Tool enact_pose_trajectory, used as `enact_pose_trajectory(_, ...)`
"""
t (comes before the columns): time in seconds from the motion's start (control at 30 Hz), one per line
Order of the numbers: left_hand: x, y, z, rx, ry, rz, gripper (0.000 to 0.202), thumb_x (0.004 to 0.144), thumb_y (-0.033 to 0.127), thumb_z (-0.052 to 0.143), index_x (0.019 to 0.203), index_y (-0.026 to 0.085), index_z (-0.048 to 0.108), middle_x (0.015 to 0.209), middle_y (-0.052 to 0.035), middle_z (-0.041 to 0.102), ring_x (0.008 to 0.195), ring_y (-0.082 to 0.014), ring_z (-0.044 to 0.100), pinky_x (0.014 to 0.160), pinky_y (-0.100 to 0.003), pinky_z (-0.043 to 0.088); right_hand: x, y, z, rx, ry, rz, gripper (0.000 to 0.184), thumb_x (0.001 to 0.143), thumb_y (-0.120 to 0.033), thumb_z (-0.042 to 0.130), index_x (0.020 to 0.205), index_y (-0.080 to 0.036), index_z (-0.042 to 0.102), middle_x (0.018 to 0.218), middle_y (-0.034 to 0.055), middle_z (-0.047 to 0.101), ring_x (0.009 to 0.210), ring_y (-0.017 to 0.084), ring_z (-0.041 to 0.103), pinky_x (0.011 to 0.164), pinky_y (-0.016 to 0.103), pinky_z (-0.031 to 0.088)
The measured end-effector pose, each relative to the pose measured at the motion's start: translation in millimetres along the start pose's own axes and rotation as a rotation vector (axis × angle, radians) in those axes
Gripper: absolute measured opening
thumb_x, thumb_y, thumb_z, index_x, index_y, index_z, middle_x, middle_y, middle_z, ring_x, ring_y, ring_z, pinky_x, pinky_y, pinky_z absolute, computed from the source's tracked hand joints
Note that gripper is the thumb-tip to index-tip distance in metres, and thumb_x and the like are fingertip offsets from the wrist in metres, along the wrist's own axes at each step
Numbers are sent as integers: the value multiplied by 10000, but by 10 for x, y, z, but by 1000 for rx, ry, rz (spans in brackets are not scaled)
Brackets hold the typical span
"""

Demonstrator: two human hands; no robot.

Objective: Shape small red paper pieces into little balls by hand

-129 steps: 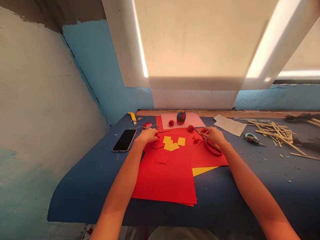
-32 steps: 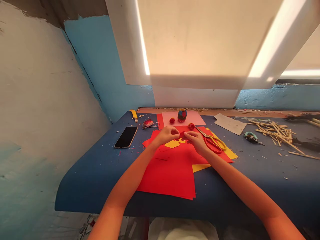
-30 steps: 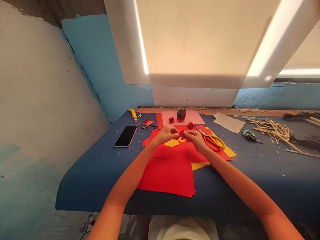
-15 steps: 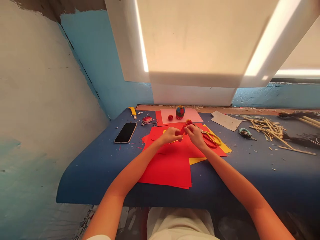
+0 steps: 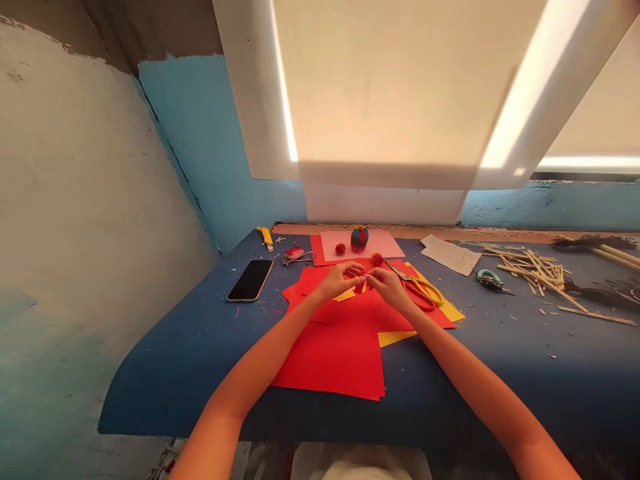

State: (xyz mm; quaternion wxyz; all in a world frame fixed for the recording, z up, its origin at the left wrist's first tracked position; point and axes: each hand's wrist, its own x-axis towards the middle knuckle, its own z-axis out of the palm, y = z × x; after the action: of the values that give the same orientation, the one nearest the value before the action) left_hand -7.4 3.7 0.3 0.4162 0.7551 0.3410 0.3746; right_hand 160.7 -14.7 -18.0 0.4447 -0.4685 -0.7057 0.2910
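Above the red paper sheets (image 5: pixel 335 353), my left hand (image 5: pixel 340 280) and my right hand (image 5: pixel 389 287) meet with fingertips almost touching. Both are closed in a pinch on a small red paper strip (image 5: pixel 359 288), partly hidden by the fingers. Beside my right hand lie scissors (image 5: pixel 429 291) with one red and one yellow handle. Just beyond the fingers sits a red fuzzy ball (image 5: pixel 377 259); a second red ball (image 5: pixel 341 249) and a small patterned pot-shaped piece (image 5: pixel 359 239) stand on the pink paper (image 5: pixel 390 248).
Left are a phone (image 5: pixel 250 280), a red gadget with a wire loop (image 5: pixel 295 253) and a yellow cutter (image 5: pixel 266 237). Right are a card (image 5: pixel 450 254), teal-handled pliers (image 5: pixel 490 280) and thin sticks (image 5: pixel 537 270). Yellow paper (image 5: pixel 397 339) peeks from under the red.
My left fingers have shifted up and my hands have drawn closer together around the red strip. The whole view has tilted slightly, so the table sits lower.
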Motion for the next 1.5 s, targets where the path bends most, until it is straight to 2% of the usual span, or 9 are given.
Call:
enact_pose_trajectory(0.07,-3,-37,-2,-89,-70,-17,284,728,305,634,930,115,576,838,-67,637,705,-137,617,659,-256,492,-10,-12,8,13,-25,-1,325,812,-457,467,696,-172,573,629,29,590,603,151,552,564,263,417)
enact_pose_trajectory(0.23,-5,-44,-12,-208,101,-123,262,735,251,630,956,124,572,786,-50,618,707,-131,617,662,-258,502,-28,10,-7,-52,79,-187,225,816,-344,478,971,-210,572,1009,75,585,692,143,588,594,283,476)
enact_pose_trajectory(0.3,-6,-6,-22,-276,94,-172,221,747,249,618,923,122,575,814,-53,616,715,-129,622,679,-263,511,-29,49,-19,-145,52,-317,186,816,-300,491,952,-236,601,1105,85,539,749,153,595,611,296,490)
enact_pose_trajectory(0.43,-8,44,-39,-341,42,-239,166,754,258,609,838,119,577,839,-45,615,684,-110,625,691,-262,522,-17,129,-35,-251,38,-457,189,858,-293,475,843,-253,659,1083,85,544,881,192,594,674,327,500)
enact_pose_trajectory(0.73,-26,114,-69,-243,64,-310,192,783,301,559,764,118,615,749,-55,654,673,-116,623,636,-221,502,-24,96,-86,-221,14,-492,196,855,-315,501,842,-264,690,1037,88,563,867,197,600,680,344,513)
enact_pose_trajectory(0.93,-26,101,-92,-173,12,-240,195,759,297,559,703,129,640,751,-53,664,675,-114,613,640,-212,490,-21,71,-107,-227,-51,-424,213,842,-367,511,793,-276,698,1022,79,582,832,196,602,675,341,499)
enact_pose_trajectory(1.1,-27,25,-97,71,-37,-66,191,742,262,538,723,121,665,730,-46,660,656,-118,586,589,-197,444,2,73,-127,-276,-160,-411,258,891,-327,420,856,-238,661,1018,87,596,847,189,604,719,334,483)
enact_pose_trajectory(1.3,-34,-54,-59,240,-40,44,232,782,260,493,802,134,686,777,-47,688,693,-135,606,611,-201,423,4,88,-120,-470,-108,-442,221,897,-277,424,848,-208,628,927,80,628,842,199,600,722,323,459)
enact_pose_trajectory(1.5,-78,14,-17,479,-50,110,223,785,289,537,882,170,699,794,-40,700,688,-138,610,604,-200,404,-11,109,-102,-605,-122,-403,178,899,-233,427,877,-190,598,921,74,631,850,199,590,722,311,436)
